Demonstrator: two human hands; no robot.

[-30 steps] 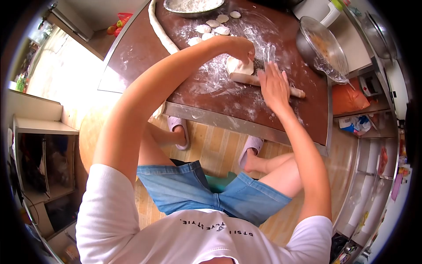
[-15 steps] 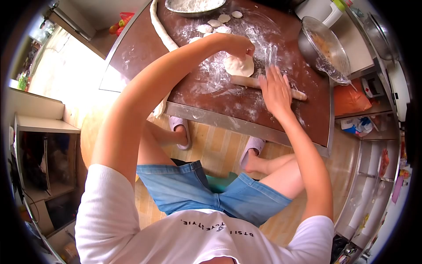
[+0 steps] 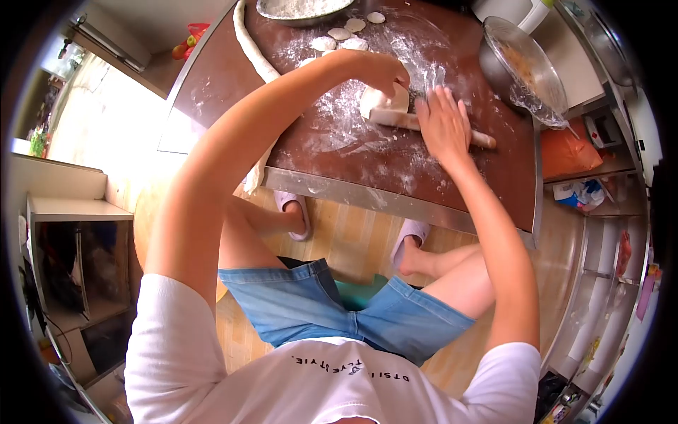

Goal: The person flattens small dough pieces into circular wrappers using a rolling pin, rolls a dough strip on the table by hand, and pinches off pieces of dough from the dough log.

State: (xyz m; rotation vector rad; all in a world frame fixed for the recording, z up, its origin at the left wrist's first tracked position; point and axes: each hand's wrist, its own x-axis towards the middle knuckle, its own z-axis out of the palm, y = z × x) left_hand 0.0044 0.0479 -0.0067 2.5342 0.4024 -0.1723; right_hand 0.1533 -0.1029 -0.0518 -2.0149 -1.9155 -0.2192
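Flour-dusted and dark brown, the tabletop (image 3: 339,152) carried a wooden rolling pin (image 3: 424,126) lying crosswise near its middle. The right hand (image 3: 443,121) lay flat and open on the pin, palm down, fingers spread toward the far side. The left hand (image 3: 385,71) pinched the far edge of a dough wrapper (image 3: 378,99), fingers closed on it. Half a second earlier the pin had sat clear of the wrapper, on the near side, and the whole round disc showed; now the pin had rolled forward onto the wrapper's near edge and covered part of it, and the right hand had travelled forward with it. Beyond the hands lay several small cut dough pieces (image 3: 339,35), a long dough rope (image 3: 251,49) running along the table's left edge, and a flour tray (image 3: 304,8). A metal bowl (image 3: 519,67) covered with plastic film stood to the right.
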